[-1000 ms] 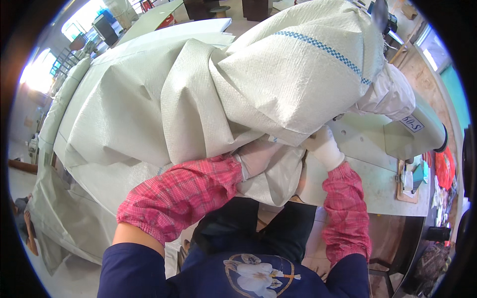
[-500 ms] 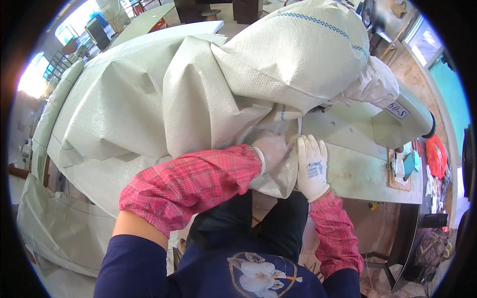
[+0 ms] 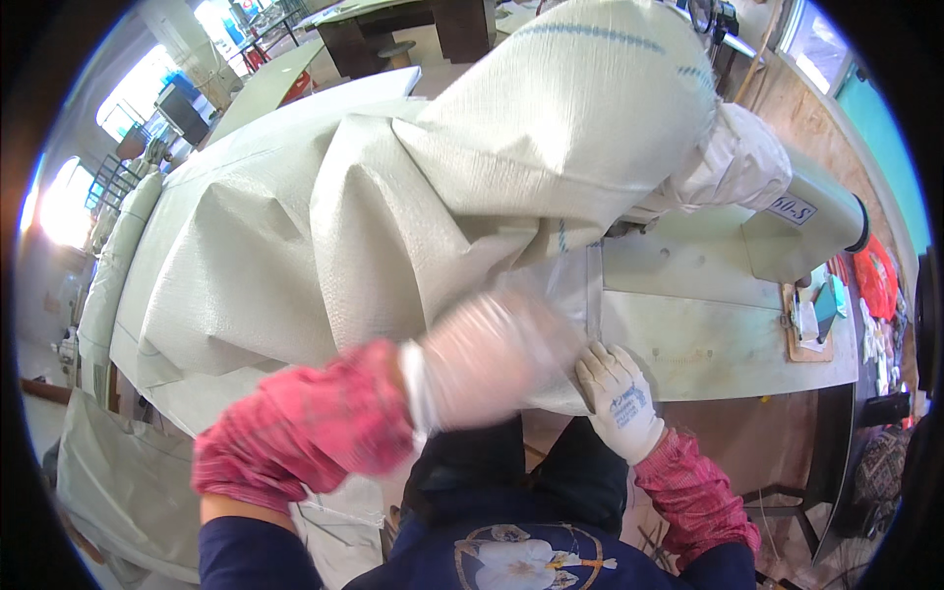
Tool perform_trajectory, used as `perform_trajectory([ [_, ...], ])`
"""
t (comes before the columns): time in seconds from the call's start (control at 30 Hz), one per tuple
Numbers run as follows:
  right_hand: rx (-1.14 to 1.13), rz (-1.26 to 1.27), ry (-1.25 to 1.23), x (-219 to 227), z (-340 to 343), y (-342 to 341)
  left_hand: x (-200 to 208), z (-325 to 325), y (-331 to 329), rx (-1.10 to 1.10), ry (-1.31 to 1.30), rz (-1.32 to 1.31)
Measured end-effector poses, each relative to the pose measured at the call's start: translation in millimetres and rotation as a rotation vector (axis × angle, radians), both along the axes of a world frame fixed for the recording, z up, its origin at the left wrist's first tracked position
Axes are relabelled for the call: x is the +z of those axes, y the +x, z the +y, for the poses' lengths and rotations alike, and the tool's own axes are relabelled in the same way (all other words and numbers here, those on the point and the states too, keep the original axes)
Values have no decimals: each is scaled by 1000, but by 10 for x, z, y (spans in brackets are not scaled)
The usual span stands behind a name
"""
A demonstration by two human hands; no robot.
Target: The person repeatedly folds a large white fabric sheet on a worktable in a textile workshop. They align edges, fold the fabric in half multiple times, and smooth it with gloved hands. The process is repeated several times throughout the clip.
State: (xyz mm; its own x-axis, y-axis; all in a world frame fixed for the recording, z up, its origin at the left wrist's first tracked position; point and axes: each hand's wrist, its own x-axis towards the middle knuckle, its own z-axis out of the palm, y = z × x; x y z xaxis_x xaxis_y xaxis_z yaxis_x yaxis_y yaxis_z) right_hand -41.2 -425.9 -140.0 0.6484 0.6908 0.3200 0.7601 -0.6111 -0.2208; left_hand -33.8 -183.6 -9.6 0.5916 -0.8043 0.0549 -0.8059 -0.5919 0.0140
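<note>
A large white woven plastic sheet [image 3: 393,236] lies in deep folds in front of me and bulges up at the far right. My left hand [image 3: 501,354], in a thin pale glove, is over the sheet's near part. Motion smears its fingers, so their position is unclear. In a white work glove, my right hand [image 3: 619,398] has its fingers bent over the sheet's near right edge, by the table's front. Beyond both hands stands a pale sewing machine [image 3: 801,221], part of it wrapped in white cloth and its needle area mostly hidden by the sheet.
The pale machine table [image 3: 728,339] extends to the right, carrying a small board [image 3: 811,344] with small items. A red plastic bag [image 3: 873,278] is beyond it. More sheeting [image 3: 123,482] hangs at the lower left, below a long roll [image 3: 116,270].
My left hand has pulled back toward me and blurred, coming off the fold beside the seam. My right hand has come nearer me, and its fingers have bent from straight to curled.
</note>
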Motion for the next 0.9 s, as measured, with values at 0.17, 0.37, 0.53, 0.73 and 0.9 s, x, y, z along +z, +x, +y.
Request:
perform_trajectory([
  [0.17, -148, -3, -10, -197, 56, 184, -311, 715, 448, 273, 557, -101],
  [0.37, -254, -154, 6, -373, 375, 1231, -255, 737, 864, 419, 540, -20],
  [0.53, -290, -188, -24, -429, 431, 1381, -419, 935, 1057, 542, 36, 88],
  [0.73, -201, -187, 138, -372, 96, 1043, -459, 1977, 556, 466, 144, -348],
  [0.9, -202, -120, 128, -254, -227, 737, 648, 3919, -1773, 1751, 509, -445],
])
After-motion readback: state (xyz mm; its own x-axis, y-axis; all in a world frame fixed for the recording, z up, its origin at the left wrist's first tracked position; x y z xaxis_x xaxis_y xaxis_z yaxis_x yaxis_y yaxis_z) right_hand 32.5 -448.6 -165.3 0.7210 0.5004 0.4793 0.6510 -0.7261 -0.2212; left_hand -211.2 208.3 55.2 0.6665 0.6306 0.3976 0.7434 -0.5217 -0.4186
